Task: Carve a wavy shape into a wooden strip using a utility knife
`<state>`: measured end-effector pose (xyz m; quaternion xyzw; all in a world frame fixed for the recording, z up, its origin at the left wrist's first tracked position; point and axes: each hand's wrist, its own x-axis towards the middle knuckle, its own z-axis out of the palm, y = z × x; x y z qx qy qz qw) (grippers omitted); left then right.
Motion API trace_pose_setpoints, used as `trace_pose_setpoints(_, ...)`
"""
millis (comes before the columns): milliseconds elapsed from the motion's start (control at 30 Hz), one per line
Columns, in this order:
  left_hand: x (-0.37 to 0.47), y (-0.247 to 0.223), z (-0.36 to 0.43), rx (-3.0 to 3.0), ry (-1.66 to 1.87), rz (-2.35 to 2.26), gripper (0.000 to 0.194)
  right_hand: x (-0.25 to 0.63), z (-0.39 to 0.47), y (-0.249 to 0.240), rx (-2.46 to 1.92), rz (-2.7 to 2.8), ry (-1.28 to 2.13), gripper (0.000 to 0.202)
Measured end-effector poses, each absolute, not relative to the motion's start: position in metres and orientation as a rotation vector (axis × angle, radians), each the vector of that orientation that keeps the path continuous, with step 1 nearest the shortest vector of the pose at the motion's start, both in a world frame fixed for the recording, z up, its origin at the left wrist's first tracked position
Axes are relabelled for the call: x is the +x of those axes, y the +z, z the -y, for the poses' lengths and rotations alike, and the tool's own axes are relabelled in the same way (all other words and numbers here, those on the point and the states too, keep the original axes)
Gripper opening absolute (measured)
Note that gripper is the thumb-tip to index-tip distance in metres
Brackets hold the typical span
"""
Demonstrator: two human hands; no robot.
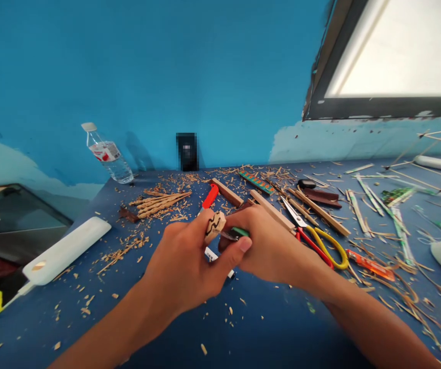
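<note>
My left hand point(189, 256) is closed around a small block of pale wood point(215, 227) with a dark wavy line on its end. Close against it, my right hand point(256, 243) grips a small knife with a green handle point(239, 232), its short blade pointing at the wood. The left thumb reaches toward the right fingers. Just beyond my hands lies a red-handled tool point(210, 196). Partly hidden beneath them is a white object with small print point(210, 254). Scissors point(312, 233) with red and yellow handles rest beside my right wrist.
Wood shavings cover much of the blue table point(266, 328). A water bottle point(107, 154) and a white power strip point(66, 251) are at the left. Wooden sticks point(162, 204) lie behind my left hand; an orange cutter point(372, 265) and a stick frame point(427, 159) are at the right.
</note>
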<state>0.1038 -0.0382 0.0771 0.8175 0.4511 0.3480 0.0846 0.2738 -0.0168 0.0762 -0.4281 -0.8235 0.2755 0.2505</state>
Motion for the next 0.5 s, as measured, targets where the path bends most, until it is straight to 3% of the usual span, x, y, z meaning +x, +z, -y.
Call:
trace_pose_setpoints(233,0.103,0.073,0.032,2.434,0.972,-1.481,0.05,0.278,0.013,0.08,-1.066,2.277,0.921,0.02)
trace_pose_setpoints(500,0.1,0.104,0.051,2.341,0.853,-1.445,0.046,0.288,0.02,0.082,-0.811,2.265,1.036,0.018)
